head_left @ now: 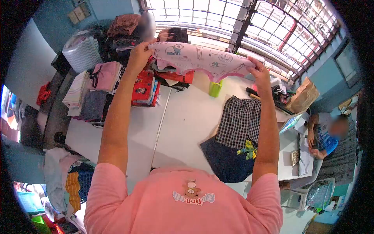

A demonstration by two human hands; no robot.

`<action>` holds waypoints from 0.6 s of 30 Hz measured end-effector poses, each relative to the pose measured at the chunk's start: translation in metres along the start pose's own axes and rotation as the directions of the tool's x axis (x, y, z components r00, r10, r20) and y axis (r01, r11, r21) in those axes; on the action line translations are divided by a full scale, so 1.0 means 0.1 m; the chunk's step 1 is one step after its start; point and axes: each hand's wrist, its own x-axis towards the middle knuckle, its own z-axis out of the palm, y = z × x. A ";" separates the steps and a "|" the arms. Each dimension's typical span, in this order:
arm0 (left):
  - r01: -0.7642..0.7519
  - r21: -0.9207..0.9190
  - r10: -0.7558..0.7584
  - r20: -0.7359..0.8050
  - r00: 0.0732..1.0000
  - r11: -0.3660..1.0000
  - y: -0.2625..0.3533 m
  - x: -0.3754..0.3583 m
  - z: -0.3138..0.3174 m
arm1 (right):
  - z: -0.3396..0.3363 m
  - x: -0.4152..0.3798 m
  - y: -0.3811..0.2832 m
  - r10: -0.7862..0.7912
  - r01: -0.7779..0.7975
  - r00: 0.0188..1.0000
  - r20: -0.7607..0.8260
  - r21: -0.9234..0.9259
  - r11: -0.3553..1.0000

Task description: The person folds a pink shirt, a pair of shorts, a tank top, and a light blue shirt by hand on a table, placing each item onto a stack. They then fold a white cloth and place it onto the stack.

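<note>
Both arms reach forward, stretching a pink garment [202,58] with animal drawings between them above the table [171,132]. Its left end is pinched by my left hand [143,52], near the folded clothes at the back. At the other end, my right hand [259,73] grips the cloth with thumb and fingers. The garment's scalloped lower edge hangs in the air, and its exact kind cannot be made out. Below my right hand lie black-and-white checked shorts [238,121] over a dark navy garment [224,162] with a yellow print.
Stacks of folded clothes [91,91] and a red printed pile [144,89] stand on the left. A green cup [215,89] is near the back edge. A paper bag [304,95] stands at right, with a seated person [325,134] beyond. Barred windows [202,19] line the back.
</note>
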 end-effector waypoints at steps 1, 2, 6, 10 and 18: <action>-0.080 0.154 0.088 -0.048 0.995 0.985 0.01 -0.04 0.00 | 0.01 -0.06 -0.05 -0.121 0.111 0.992 -0.036 -0.215 0.970; -0.072 0.154 0.080 -0.044 0.996 0.985 0.00 -0.12 -0.02 | 0.00 -0.14 -0.08 -0.113 0.104 0.993 -0.032 -0.214 0.971; -0.215 0.386 0.257 -0.059 0.965 0.897 0.19 -0.55 -0.18 | -0.10 -0.58 -0.21 -0.349 0.279 0.936 0.048 -0.705 0.652; 0.078 -0.241 -0.043 0.149 0.988 0.967 0.15 -0.88 -0.24 | -0.15 -0.87 -0.22 -0.105 0.105 0.994 0.002 -0.075 0.992; 0.581 -0.441 -0.544 0.223 0.809 0.684 -0.24 -1.20 0.74 | 0.50 -1.07 0.30 0.460 -0.459 0.886 0.062 0.274 0.845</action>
